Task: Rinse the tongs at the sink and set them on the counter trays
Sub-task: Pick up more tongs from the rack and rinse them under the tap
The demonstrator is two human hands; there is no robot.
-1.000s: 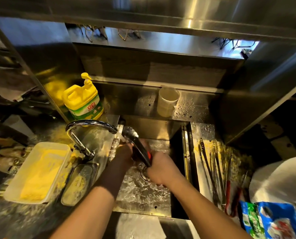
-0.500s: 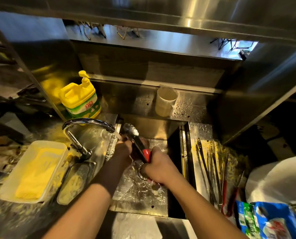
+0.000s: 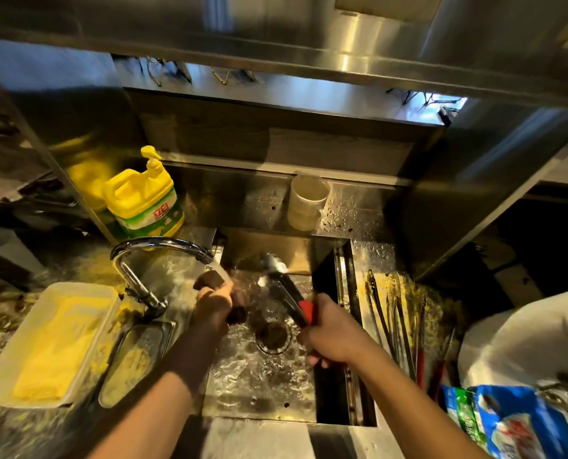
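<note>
My right hand [image 3: 334, 336] grips a pair of metal tongs [image 3: 285, 289] by the red-trimmed handle end. Their tips point up and away over the sink [image 3: 259, 392]. My left hand [image 3: 214, 306] holds a dark brown scrubbing pad [image 3: 214, 279] under the stream from the faucet [image 3: 163, 243], a short way left of the tongs. Water runs into the wet basin around the drain [image 3: 272, 336]. Several more tongs [image 3: 398, 323] lie on the counter tray [image 3: 362, 260] to the right of the sink.
A yellow detergent jug [image 3: 143, 197] stands behind the faucet. A white tub [image 3: 49, 342] with yellow contents and a small metal dish [image 3: 133, 359] sit left of the sink. A pale cup [image 3: 305, 200] stands at the back ledge. A blue packet [image 3: 507, 422] lies at the lower right.
My hands have separated: the left one has drawn the pad off the tongs and under the stream, while the right has moved the tongs to the right.
</note>
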